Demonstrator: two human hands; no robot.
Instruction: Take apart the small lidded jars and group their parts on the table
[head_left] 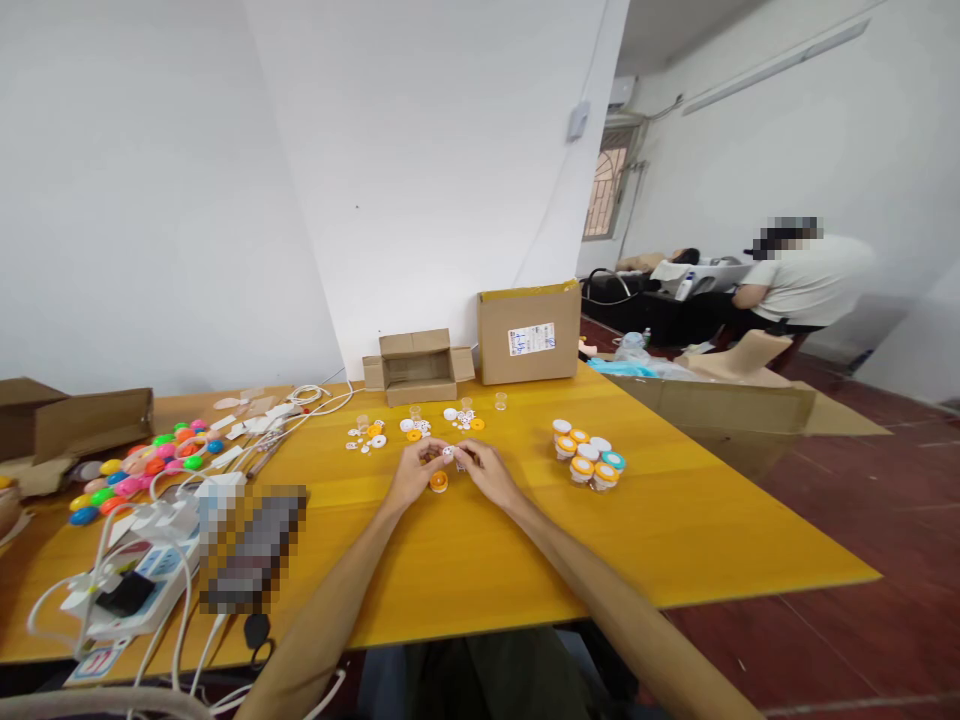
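A small white part [448, 454] is pinched between the fingertips of left hand [417, 470] and right hand [484, 468], its long axis too small to tell; bodyward of the grip, nearer the left, sits an orange cap [439, 483].

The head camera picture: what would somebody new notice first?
Probably the bright, colourful balls heaped on the left part of the yellow table. Near the middle, the left hand and right hand meet at a small white piece. To their right stands a bunch of containers topped in orange, white and teal.
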